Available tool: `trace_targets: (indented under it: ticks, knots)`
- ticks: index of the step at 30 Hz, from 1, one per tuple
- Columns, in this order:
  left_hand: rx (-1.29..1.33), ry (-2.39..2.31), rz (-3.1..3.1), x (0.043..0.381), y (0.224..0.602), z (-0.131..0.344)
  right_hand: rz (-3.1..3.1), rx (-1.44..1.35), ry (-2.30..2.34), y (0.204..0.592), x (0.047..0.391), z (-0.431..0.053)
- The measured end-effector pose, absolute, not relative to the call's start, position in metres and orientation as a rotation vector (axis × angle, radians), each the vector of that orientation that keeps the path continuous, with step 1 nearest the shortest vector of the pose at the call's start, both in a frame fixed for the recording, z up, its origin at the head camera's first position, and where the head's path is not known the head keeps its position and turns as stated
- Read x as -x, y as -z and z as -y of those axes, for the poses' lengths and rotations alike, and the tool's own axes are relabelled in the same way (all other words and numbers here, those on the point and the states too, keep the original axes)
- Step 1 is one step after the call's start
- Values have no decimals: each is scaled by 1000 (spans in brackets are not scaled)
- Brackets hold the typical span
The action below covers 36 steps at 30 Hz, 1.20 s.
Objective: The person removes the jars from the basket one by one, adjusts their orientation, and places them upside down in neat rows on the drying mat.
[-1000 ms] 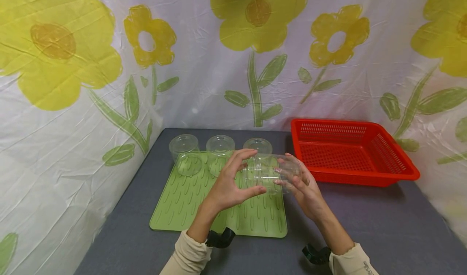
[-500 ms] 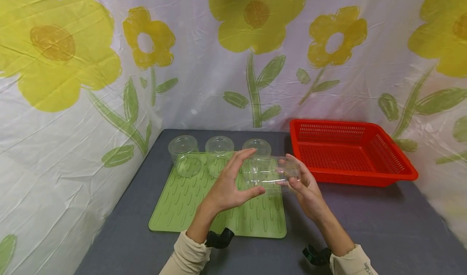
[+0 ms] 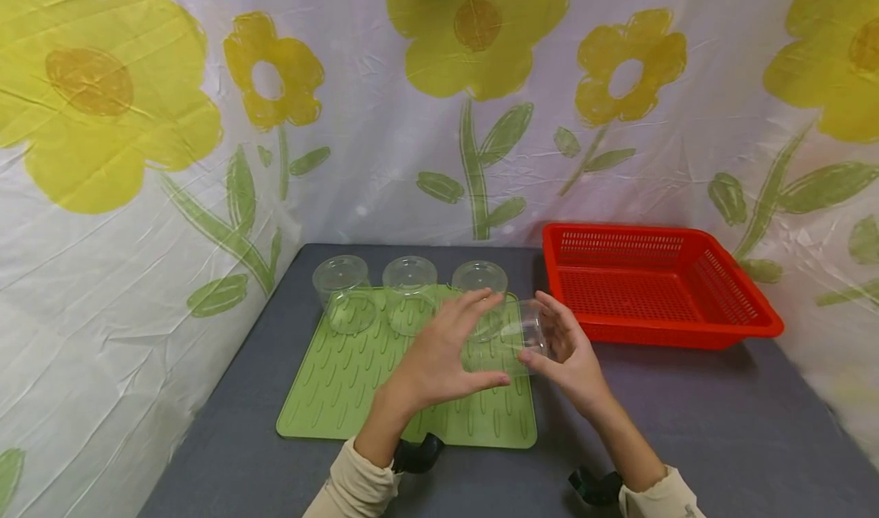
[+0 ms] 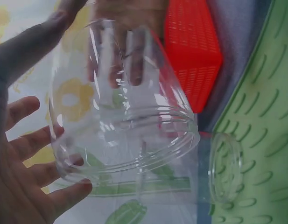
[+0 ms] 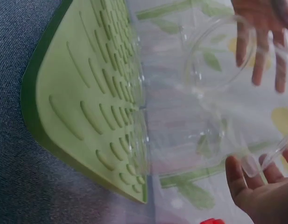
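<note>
In front of me, a clear jar (image 3: pixel 518 335) is held sideways above the mat, between both hands. My right hand (image 3: pixel 573 361) grips its right end, with the thumb on the near side and the fingers behind. Around its left part, my left hand (image 3: pixel 439 361) curves with thumb and fingers spread wide; fingertips meet the wall in the left wrist view. Ridged rings circle one end of the jar (image 4: pixel 120 107) there. Three similar clear vessels, a left one (image 3: pixel 343 293), a middle one (image 3: pixel 410 297) and a right one (image 3: pixel 481 278), stand along the mat's back edge.
A green ribbed mat (image 3: pixel 336 396) lies on the dark grey table (image 3: pixel 226 442). At the back right stands a red perforated basket (image 3: pixel 659 335). Behind the table hangs a white cloth (image 3: pixel 371 121) with yellow flowers.
The held jar has turned, and its right end shows nearer the middle. My right thumb and fingers have shifted left with it. My left hand has moved slightly right.
</note>
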<state>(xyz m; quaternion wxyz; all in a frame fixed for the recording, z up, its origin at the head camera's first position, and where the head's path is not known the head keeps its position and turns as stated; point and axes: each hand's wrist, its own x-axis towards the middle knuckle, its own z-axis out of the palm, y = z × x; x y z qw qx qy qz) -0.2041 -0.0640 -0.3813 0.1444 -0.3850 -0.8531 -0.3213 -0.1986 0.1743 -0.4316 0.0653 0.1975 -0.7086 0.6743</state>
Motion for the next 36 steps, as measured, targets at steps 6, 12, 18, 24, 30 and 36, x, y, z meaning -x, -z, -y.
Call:
trace_targets:
  ticks: [6, 12, 18, 24, 30, 36]
  knots:
    - [1084, 832, 2508, 204, 388, 63, 2215, -605, -1793, 428, 195, -167]
    - [1066, 797, 2502, 204, 393, 63, 2219, -654, -1641, 425, 193, -161]
    - [1061, 773, 2504, 204, 399, 65, 2239, -672, -1528, 421, 191, -157]
    - [1053, 777, 2499, 203, 402, 66, 2256, -702, -1477, 420, 189, -155]
    - [1026, 901, 2452, 201, 405, 70, 2193, -770, -1556, 422, 190, -155]
    - [942, 1097, 2424, 199, 409, 75, 2133, -829, -1747, 423, 190, -154]
